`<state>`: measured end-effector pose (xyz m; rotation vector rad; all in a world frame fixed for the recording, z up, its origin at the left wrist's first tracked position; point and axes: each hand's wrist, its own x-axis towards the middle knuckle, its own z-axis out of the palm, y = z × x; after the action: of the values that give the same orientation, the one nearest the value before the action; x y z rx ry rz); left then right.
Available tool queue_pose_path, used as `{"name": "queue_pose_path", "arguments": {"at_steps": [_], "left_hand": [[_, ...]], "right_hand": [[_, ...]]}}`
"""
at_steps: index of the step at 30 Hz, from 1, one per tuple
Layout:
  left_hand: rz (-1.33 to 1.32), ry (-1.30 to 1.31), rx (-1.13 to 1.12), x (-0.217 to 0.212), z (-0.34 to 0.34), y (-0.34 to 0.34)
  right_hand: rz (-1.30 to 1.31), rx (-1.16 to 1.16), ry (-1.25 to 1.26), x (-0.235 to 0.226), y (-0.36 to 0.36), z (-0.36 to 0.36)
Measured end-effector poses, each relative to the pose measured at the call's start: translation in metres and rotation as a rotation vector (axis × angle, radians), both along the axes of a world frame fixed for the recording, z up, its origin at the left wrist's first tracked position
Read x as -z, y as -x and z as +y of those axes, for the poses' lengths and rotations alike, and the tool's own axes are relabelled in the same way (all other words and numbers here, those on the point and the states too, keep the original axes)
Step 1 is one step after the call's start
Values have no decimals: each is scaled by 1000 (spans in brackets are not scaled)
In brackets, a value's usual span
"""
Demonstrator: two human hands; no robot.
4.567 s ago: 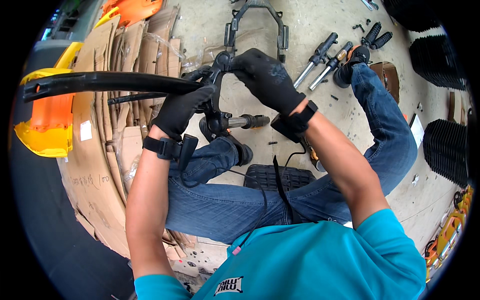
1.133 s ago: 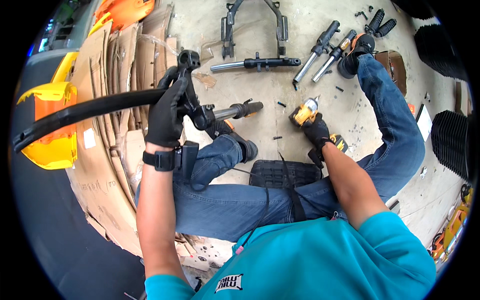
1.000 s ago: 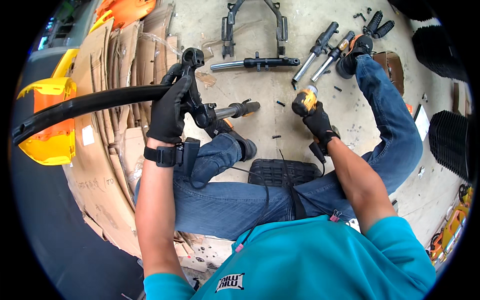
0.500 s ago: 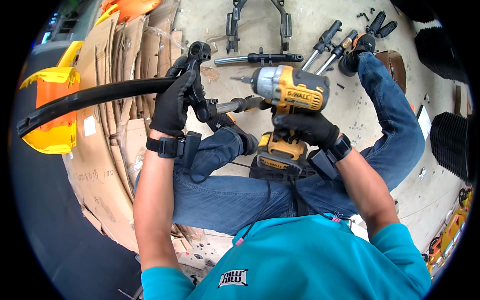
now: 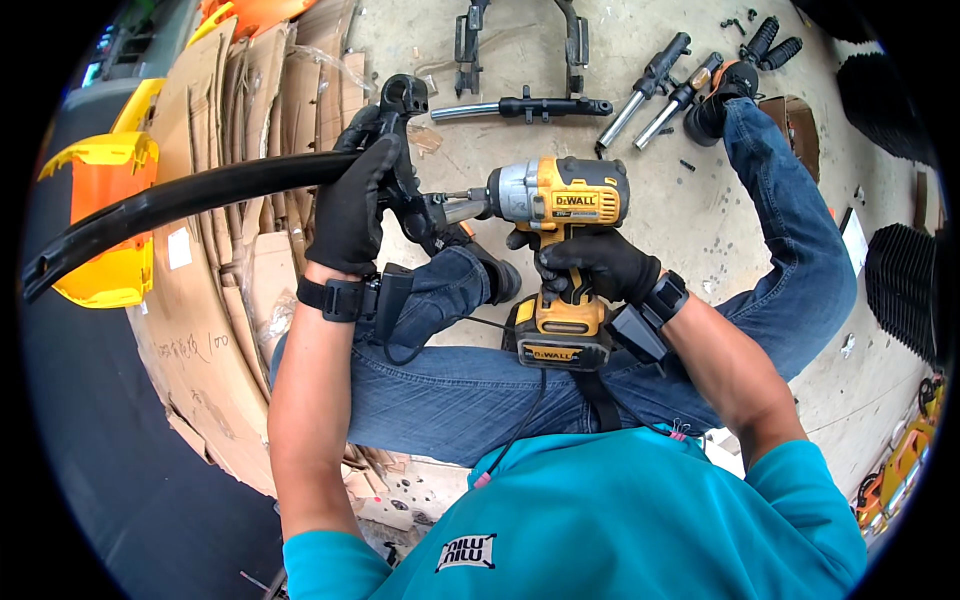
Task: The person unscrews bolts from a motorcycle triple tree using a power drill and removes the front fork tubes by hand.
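Observation:
In its black glove, my left hand (image 5: 348,210) is closed around a black metal bracket (image 5: 404,98) with round clamp ends. A long curved black piece (image 5: 185,202), like a narrow mudguard, runs left from that hand. My right hand (image 5: 600,264), also gloved, grips the handle of a yellow and black cordless impact driver (image 5: 575,190). The driver points left, its bit against or very near the bracket's lower part; exact contact is too small to tell. A silver tube (image 5: 464,212) extends from the bracket's lower end, partly behind the driver's nose.
Flattened cardboard (image 5: 215,300) is stacked at left beside yellow-orange plastic parts (image 5: 110,220). Beyond my legs lie a shock-like tube (image 5: 525,108), two more fork tubes (image 5: 645,88) and a black frame (image 5: 575,40). Black bellows (image 5: 900,285) stand at right, near an open carton (image 5: 795,135).
The impact driver has moved left and slightly down, bringing its bit to the bracket. My left hand and the bracket have shifted only slightly.

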<state>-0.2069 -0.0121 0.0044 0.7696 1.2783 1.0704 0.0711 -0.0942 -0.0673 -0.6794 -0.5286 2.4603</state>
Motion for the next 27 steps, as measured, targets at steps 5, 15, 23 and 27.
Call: {"name": "queue_pose_path", "arguments": {"at_steps": [5,15,23,27], "left_hand": [[19,36,-5,-3,1,-1],[30,51,12,-11,0,-7],[29,38,1,-7,3,-6],[32,34,-8,-9,2,-10]], "right_hand": [[-16,4,7,-5,0,2],[-185,-58,-146,3,-11,10],[-434,-139,-397,5,-17,16],[-366,-93,-385,4,-16,18]]}}
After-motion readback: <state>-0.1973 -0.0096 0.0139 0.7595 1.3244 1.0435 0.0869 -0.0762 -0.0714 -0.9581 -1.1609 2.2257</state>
